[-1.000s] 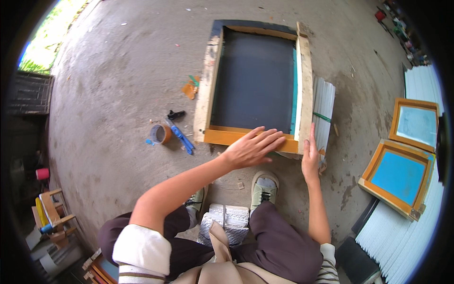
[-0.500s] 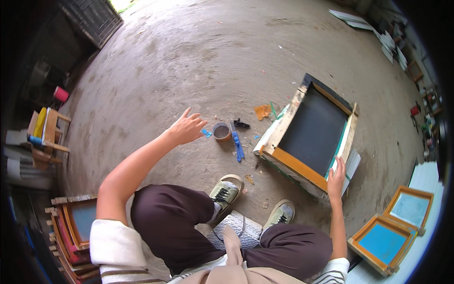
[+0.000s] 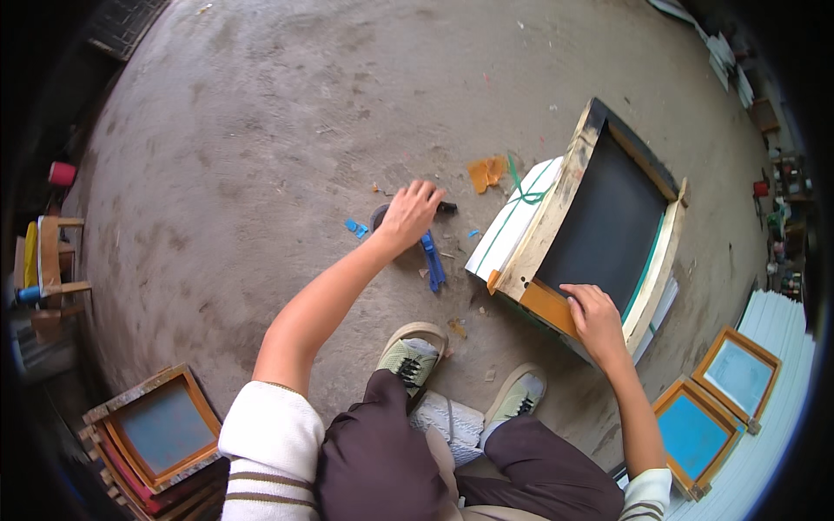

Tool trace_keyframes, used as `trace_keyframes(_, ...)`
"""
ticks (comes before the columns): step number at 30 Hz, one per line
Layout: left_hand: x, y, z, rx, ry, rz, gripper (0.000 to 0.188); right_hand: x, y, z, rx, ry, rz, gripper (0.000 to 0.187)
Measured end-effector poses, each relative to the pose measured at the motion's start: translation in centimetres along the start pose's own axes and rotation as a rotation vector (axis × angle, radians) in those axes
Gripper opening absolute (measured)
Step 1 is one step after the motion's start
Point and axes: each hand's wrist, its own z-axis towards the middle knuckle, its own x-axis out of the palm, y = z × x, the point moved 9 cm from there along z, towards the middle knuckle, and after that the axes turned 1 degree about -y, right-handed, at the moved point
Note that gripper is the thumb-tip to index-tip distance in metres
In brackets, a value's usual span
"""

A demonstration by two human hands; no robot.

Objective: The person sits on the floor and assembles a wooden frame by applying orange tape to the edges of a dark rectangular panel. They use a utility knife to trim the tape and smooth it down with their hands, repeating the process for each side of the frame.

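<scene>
My left hand (image 3: 410, 213) is over a small round tub (image 3: 380, 217), hiding most of it. Its fingers are bent and somewhat apart; nothing shows in them, though the tips are partly hidden. Below the hand lies a blue utility knife (image 3: 433, 260), its upper end covered. A small black object (image 3: 446, 207) pokes out beside the fingers. My right hand (image 3: 595, 321) rests open at the near orange wooden bar of a large screen-printing frame (image 3: 543, 227). This frame has a dark mesh (image 3: 599, 226) and leans on a white stack (image 3: 519, 213) tied with green string.
Orange-brown scrap (image 3: 487, 173) and blue scraps (image 3: 356, 227) lie on the concrete floor. Smaller frames (image 3: 169, 425) are stacked at the lower left. Two more frames (image 3: 699, 434) sit on white sheets (image 3: 773, 373) at the right. A wooden stool (image 3: 61, 260) stands far left.
My left hand has moved right, from left of the tub to over it and the knife's upper end. My right hand has shifted from the frame's right corner onto its near bar. The view has turned.
</scene>
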Motion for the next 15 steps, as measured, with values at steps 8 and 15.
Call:
trace_keyframes(8,-2.3,0.4,2.3,-0.040,0.012,-0.352,0.015,-0.5,1.9,1.7,-0.039,-0.053,0.135,0.020)
trace_keyframes(15,-11.4,-8.2,2.0,-0.035,0.050,-1.049,0.019,-4.2,5.4,3.8,-0.002,-0.262,0.463,0.041)
